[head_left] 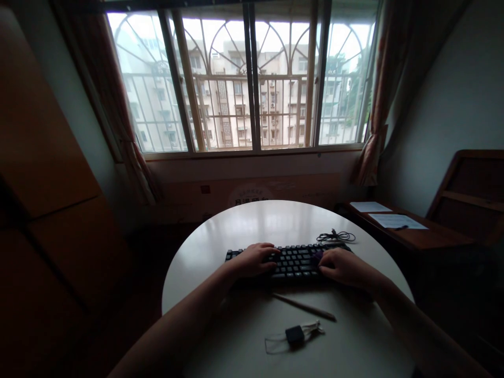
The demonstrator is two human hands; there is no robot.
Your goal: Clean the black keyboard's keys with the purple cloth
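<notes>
A black keyboard (294,258) lies across the middle of the round white table (200,294). My left hand (254,258) rests on its left part, fingers stretched out over the keys. On the keyboard's right part, my right hand (342,265) is closed round a crumpled purple cloth (316,256), which touches the keys. Most of the cloth is hidden by the fingers. Nearer to me lies a thin, pale, pointed stick (305,306). Below that is a small black block (295,335) with a thin wire loop on one side and pale wire ends on the other.
A coiled black cable (335,237) lies behind the keyboard's right end. Right of the table, a low brown wooden table (441,236) bears sheets of paper (397,221) and a pen. A wooden chair (468,194) stands beyond it. A barred window spans the far wall; a wooden cabinet (47,157) is at left.
</notes>
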